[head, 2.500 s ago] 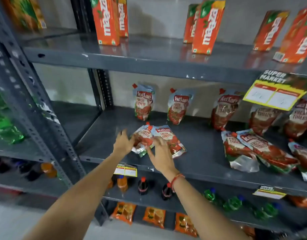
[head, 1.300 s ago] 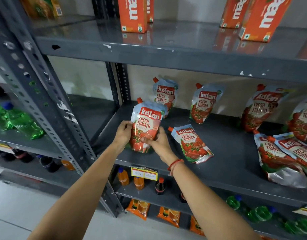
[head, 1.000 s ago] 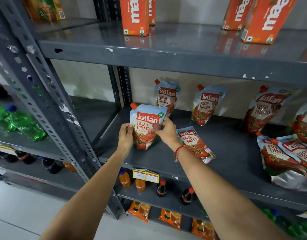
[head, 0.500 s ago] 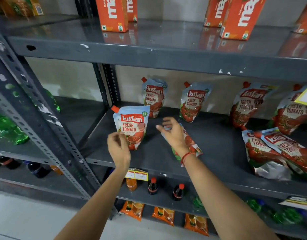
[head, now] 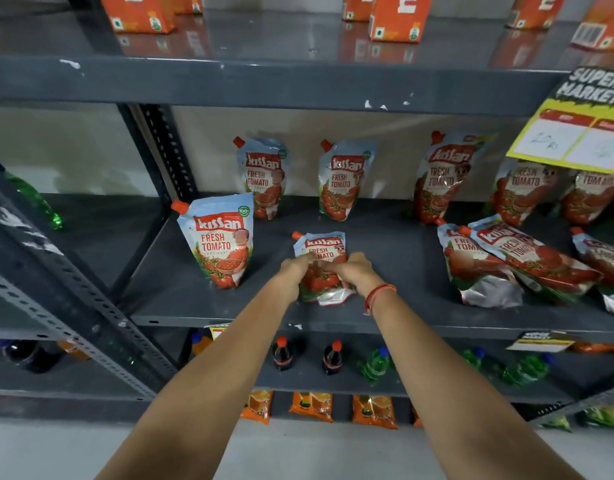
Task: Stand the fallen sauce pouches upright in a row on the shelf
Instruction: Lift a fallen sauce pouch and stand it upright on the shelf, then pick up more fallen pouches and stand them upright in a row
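Note:
A tomato sauce pouch (head: 321, 245) lies flat on the grey shelf (head: 395, 268), near its front edge. My left hand (head: 293, 273) and my right hand (head: 355, 271) both grip its middle from either side. To the left a pouch (head: 220, 239) stands upright on its own at the front. Several pouches lean upright against the back wall, among them one (head: 264, 174) at the left and one (head: 343, 178) beside it. Fallen pouches lie at the right, one (head: 471, 268) under another (head: 530, 258).
Orange juice cartons (head: 395, 15) stand on the shelf above. A yellow price tag (head: 575, 133) hangs at the upper right. Small cola bottles (head: 281, 353) and green bottles (head: 374, 365) fill the shelf below. A slanted grey upright (head: 73, 306) crosses the left side.
The first pouch was lifted, stood upright at the front left and let go. Both hands then moved right and closed on the second fallen pouch.

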A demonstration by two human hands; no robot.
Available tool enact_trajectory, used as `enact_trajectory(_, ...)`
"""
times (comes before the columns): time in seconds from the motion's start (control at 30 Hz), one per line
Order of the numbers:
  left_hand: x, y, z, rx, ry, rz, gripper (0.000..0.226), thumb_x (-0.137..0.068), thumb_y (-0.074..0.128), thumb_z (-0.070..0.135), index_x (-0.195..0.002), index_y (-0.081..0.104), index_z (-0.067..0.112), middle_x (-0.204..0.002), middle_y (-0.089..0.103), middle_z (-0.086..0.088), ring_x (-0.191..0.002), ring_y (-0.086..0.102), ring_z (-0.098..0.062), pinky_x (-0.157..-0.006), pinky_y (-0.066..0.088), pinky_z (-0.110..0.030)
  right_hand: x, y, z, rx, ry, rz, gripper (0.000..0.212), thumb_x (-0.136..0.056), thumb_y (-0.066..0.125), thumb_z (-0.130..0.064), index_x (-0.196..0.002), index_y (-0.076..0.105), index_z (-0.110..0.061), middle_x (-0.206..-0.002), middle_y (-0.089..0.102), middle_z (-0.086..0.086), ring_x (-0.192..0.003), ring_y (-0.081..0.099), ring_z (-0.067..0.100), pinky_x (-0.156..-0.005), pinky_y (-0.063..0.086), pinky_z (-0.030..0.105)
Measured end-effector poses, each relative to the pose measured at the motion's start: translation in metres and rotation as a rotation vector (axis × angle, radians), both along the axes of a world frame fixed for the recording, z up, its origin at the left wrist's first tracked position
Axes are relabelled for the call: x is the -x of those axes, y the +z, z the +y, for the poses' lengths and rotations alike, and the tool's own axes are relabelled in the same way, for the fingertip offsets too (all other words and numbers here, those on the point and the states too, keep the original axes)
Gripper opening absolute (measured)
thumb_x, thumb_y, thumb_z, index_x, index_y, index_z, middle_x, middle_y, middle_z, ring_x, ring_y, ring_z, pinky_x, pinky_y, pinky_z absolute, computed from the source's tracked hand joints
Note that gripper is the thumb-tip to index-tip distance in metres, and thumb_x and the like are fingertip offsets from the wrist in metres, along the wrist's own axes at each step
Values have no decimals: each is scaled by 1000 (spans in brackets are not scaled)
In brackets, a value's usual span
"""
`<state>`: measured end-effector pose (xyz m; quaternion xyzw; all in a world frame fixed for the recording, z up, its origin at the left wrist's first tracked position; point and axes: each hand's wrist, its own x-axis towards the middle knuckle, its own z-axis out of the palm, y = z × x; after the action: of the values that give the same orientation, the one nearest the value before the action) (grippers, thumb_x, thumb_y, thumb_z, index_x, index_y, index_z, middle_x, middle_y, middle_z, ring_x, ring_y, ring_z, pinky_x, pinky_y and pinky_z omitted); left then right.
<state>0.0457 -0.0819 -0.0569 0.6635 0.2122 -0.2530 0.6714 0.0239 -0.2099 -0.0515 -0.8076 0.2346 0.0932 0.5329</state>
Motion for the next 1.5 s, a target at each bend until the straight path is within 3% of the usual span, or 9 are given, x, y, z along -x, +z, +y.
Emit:
enact_trajectory(0.1, -3, -3, 0, 77, 50, -10, 41, -90, 53, 35, -120, 57, 7, -113, 67, -13, -96, 66, -30, -90, 52, -43, 4, -6, -2, -125, -7, -36, 33, -68, 82, -35, -82, 60, -16, -104, 69, 6, -93, 67, 24, -86, 52, 31)
enact_trajectory(0.2, -1, 8, -4, 122, 105, -156, 33, -96, 43, 31, -120, 51, 10, -108, 64, -12, -91, 62, -27, -81, 51, -38, 5, -3, -2, -221, -7, -157, 60, -61, 86, -32, -109, 55, -10, -116, 68, 11, -100, 67, 23, -95, 52, 43)
enact_trajectory(0.33, -1, 27, -5, 148, 163, -392, 16, -98, 40, 24, -99, 51, 13, -86, 60, 0, -77, 58, -13, -62, 46, -25, 8, 14, -1, -165, -36, -350, 61, -64, 85, -25, -108, 45, -13, -116, 65, 7, -104, 64, 20, -94, 53, 40)
enact_trajectory(0.43, -1, 31, -2, 129, 152, -536, 16, -98, 39, 21, -98, 50, 9, -90, 60, -1, -86, 57, -13, -68, 48, -22, 11, 24, 2, -45, -24, -471, 63, -65, 85, -20, -112, 44, -9, -112, 63, 3, -102, 60, 15, -87, 53, 32)
enact_trajectory(0.77, 14, 8, 9, -3, 88, -667, 19, -98, 38, 21, -98, 50, 7, -97, 59, -6, -86, 55, -10, -75, 46, -24, 26, -5, 14, 161, -42, -493, 64, -62, 83, -38, -104, 39, -18, -111, 59, 10, -105, 59, 25, -82, 55, 50)
enact_trajectory(1.0, 54, 14, -38, -180, 511, -645, 25, -88, 52, 11, -111, 51, 0, -111, 56, -16, -98, 56, -25, -89, 45, -34, 53, 1, -17, 108, -125, -646, 59, -76, 74, -38, -122, 49, -13, -120, 56, 6, -103, 54, 18, -83, 45, 27)
enact_trajectory(1.2, 88, 31, -144, -108, 75, -789, 19, -90, 48, 7, -106, 56, 0, -96, 56, -7, -88, 54, -18, -84, 44, -31, 75, 28, -125, 433, -302, -741, 29, -91, 57, -32, -103, 60, -6, -104, 63, 15, -100, 55, 28, -88, 42, 38)
enact_trajectory(1.4, 70, 29, -235, -206, -258, -348, 44, -92, 48, 34, -127, 48, 8, -129, 56, -13, -116, 54, -29, -96, 47, -36, 104, 23, -237, 574, -429, -409, 42, -95, 45, -37, -97, 62, 1, -99, 66, 23, -95, 61, 39, -71, 46, 37)
enact_trajectory(1.5, 61, 16, -264, -257, -309, -265, 47, -89, 50, 35, -127, 50, 6, -128, 58, -16, -113, 57, -32, -94, 47, -36, 107, 7, -260, 446, -339, -154, 54, -92, 47, -46, -109, 62, 3, -113, 64, 26, -105, 59, 43, -84, 49, 43)
